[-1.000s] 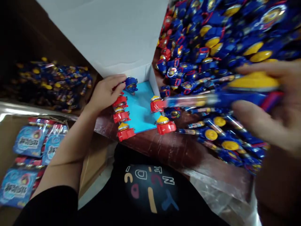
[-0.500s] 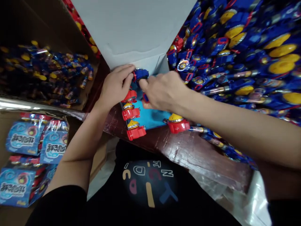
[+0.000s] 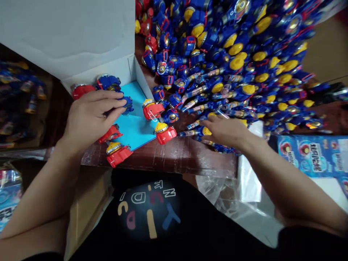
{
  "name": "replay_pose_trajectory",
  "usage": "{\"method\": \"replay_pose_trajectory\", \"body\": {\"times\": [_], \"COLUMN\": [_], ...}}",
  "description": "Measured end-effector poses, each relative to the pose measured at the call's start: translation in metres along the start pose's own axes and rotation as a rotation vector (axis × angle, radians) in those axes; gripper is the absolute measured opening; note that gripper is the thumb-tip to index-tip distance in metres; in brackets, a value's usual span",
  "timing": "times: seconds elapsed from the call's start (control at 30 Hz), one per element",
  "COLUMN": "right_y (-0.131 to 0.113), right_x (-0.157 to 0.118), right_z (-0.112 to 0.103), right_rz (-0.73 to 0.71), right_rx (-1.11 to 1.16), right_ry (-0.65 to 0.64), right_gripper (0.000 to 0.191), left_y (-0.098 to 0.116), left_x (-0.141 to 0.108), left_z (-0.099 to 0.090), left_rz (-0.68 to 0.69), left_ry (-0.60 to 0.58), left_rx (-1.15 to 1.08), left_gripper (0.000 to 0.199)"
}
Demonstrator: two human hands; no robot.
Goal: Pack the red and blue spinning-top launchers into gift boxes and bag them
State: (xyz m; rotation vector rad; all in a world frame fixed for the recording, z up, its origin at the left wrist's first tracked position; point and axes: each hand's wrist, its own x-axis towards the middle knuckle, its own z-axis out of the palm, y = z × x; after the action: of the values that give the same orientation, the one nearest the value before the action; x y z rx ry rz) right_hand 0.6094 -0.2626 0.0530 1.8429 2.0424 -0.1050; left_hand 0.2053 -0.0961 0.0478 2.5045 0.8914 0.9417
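My left hand [image 3: 88,117] reaches over the open white carton [image 3: 108,69], thumb and fingers closed round a blue toy spinning top [image 3: 127,105]. Another blue top [image 3: 108,82] lies just behind the fingers. Red tops with yellow domes line the carton's sides: one red top [image 3: 119,154] at the front left, one red top [image 3: 165,133] at the front right. Bright blue card [image 3: 138,127] covers the carton's floor. Off to the right, my right hand [image 3: 227,130] is over the near edge of a heap of blue tops [image 3: 217,87], fingers spread and touching them.
A brown cardboard box [image 3: 51,108] with small tubes stands at the left. Printed blue display boxes [image 3: 312,156] are at the right, and more lie at lower left. Clear plastic film [image 3: 217,192] hangs below the table edge [image 3: 163,159].
The view has swung right. My right hand has left the carton and moved to the heap. My left hand has shifted from the carton's back left onto a blue top.
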Motion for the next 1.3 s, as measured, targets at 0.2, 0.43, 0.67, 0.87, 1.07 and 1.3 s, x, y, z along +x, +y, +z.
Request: {"method": "replay_pose_trajectory", "body": {"times": [0.2,0.43,0.67,0.87,1.07,1.3], "right_y": [0.016,0.009,-0.042,-0.074,-0.109,-0.156], "right_x": [-0.014,0.001,-0.008,0.013,0.050,0.093], "right_z": [0.068,0.061,-0.075,-0.130,-0.123,-0.107], "right_rz": [-0.124,-0.241,-0.509,-0.655,-0.620,-0.703], "right_rx": [0.110,0.196,0.425,0.645,0.242,-0.205], "right_ry": [0.230,0.393,0.549,0.812,0.654,0.506], "right_gripper": [0.029,0.027,0.030,0.071,0.045,0.025], "left_y": [0.012,0.043,0.122,0.102,0.052,0.016], "left_x": [0.001,0.002,0.023,0.002,-0.037,-0.042], "left_z": [-0.006,-0.026,-0.017,-0.011,-0.014,0.010], "left_rz": [-0.053,-0.134,0.184,-0.117,-0.219,-0.264], "left_ry": [0.003,0.024,-0.205,0.225,0.213,0.026], "left_rx": [-0.018,-0.047,-0.067,-0.466,-0.085,0.043], "left_gripper": [0.021,0.037,0.048,0.036,0.064,0.065]}}
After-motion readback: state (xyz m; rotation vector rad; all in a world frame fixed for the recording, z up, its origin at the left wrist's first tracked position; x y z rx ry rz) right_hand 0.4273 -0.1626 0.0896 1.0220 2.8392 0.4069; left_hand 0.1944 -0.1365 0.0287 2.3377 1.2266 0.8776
